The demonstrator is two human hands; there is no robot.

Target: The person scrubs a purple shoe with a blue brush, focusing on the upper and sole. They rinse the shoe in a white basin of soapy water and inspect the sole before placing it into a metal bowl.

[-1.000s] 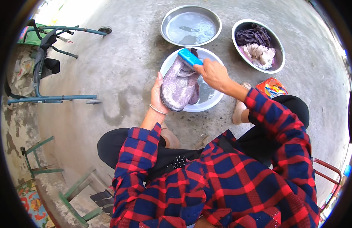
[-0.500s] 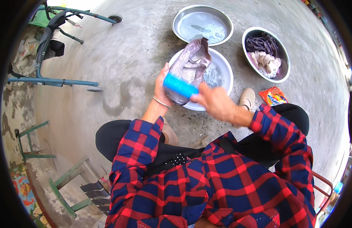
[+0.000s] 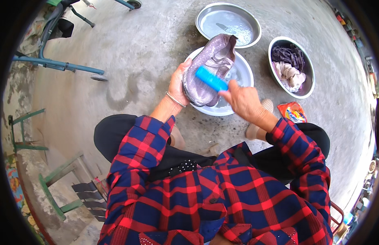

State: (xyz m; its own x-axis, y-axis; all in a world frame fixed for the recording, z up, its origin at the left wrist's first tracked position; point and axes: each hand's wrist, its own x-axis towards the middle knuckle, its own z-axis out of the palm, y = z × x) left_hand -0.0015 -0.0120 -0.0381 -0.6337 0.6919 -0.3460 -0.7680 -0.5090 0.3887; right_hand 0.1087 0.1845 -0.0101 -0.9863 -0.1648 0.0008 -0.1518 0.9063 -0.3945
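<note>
Over a white basin (image 3: 248, 75) of water, my left hand (image 3: 179, 85) grips a greyish-purple mesh shoe (image 3: 202, 55) by its left side. The shoe is tilted, its opening turned toward the right. My right hand (image 3: 244, 102) is closed on one end of a blue scrubbing brush (image 3: 211, 79). That brush lies across the shoe's upper, and its bristles are hidden from above. Just beyond the white basin stands a metal basin (image 3: 257, 29) with water and a dark, flat, sole-shaped piece in it.
At the right, another metal basin (image 3: 312, 85) holds dark and pale wet cloths. A red-orange packet (image 3: 291, 112) lies near my right foot. Blue-framed wheeled equipment (image 3: 58, 64) stands at the far left, with a green wooden frame (image 3: 54, 179) nearer on that side.
The brush has moved up and right along the shoe, with its angle changed. The shoe now stands more upright in my left hand. The whole view has shifted slightly.
</note>
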